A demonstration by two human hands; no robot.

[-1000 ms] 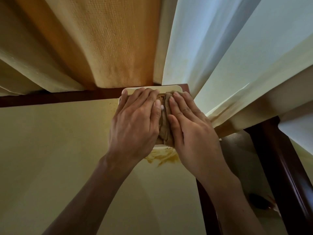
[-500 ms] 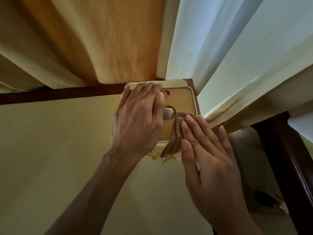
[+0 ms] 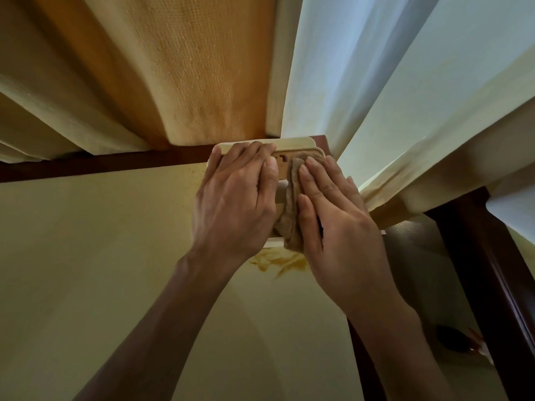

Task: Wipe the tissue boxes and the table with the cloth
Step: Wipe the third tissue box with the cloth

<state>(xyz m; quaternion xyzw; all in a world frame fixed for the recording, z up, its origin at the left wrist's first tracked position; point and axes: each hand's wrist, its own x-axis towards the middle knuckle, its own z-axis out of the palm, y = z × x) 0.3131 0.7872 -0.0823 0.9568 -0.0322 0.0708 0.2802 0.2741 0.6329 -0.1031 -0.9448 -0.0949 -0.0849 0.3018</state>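
Where the pale yellow table [image 3: 86, 270] meets its dark wooden edge [image 3: 95, 166], heavy curtains hang down: an orange-gold one [image 3: 197, 68] at the back and white ones [image 3: 390, 82] sweeping in from the right. There's a yellowish-brown stain [image 3: 279, 261] on the tabletop, just in front of the box. Off to the right, past another dark wooden rail [image 3: 498, 270], the floor sits in shadow with something dark on it that I can't make out.

Right in the far corner of the table sits the tissue box [image 3: 292, 144], cream-sided with a wooden lid [image 3: 283, 169], pushed up against the curtains. The left hand [image 3: 234, 204] lies over the box's left half, fingers curled over the far edge, gripping it. The right hand [image 3: 335, 218] lies flat, fingers straight and together, pressing the brown cloth [image 3: 289, 221] onto the lid. The cloth bunches between the two hands and spills over the box's near edge. Both hands cover most of the lid, so only a strip with a small dark mark shows between them.
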